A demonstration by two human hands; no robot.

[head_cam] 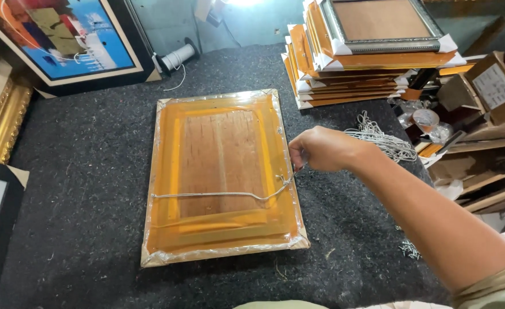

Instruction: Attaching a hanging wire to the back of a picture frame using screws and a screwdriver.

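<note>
A picture frame [224, 171] lies face down on the dark felt table [86, 189], wrapped in clear film, with orange edges and a brown wooden back. A pale hanging wire [218, 195] runs across its lower half from the left side to the right. My right hand [321, 149] is at the frame's right edge, fingers pinched on the wire's right end. My left hand is out of view.
A stack of wrapped orange frames [367, 63] stands at the back right, with a bundle of white cords [384, 140] beside it. A colourful framed painting [69, 40] and a gold frame [3, 114] lean at the left. Small screws [410, 249] lie near my forearm.
</note>
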